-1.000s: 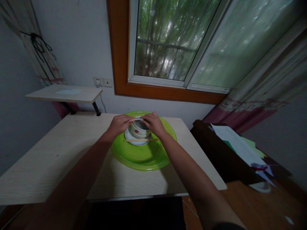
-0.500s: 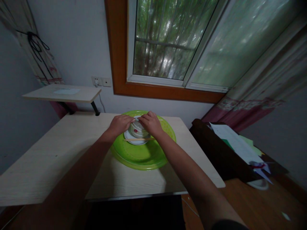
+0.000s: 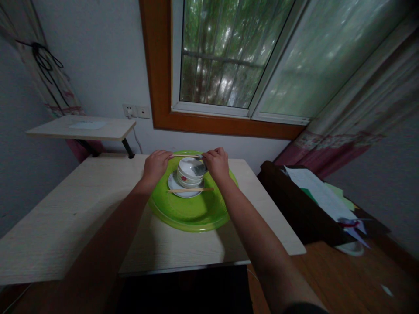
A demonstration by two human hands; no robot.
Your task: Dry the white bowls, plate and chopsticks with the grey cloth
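Note:
A thin pale stick like a chopstick, with a greyish part near its right end, is held level above the bowls. My left hand pinches its left end, and my right hand grips the right end with fingers closed. Just below sit stacked white bowls with a small red pattern, a shadow falling inside the top one. They rest on a white plate. A pair of wooden chopsticks lies across the plate's near side. Everything stands on a round green tray.
The tray is on a pale wooden table. A small raised shelf stands at the back left, below wall sockets. Behind is a window. To the right, papers lie on a dark brown piece of furniture.
My hands have moved apart, the left one leftward and the right one rightward. The stick between them and the inside of the top bowl now show more fully.

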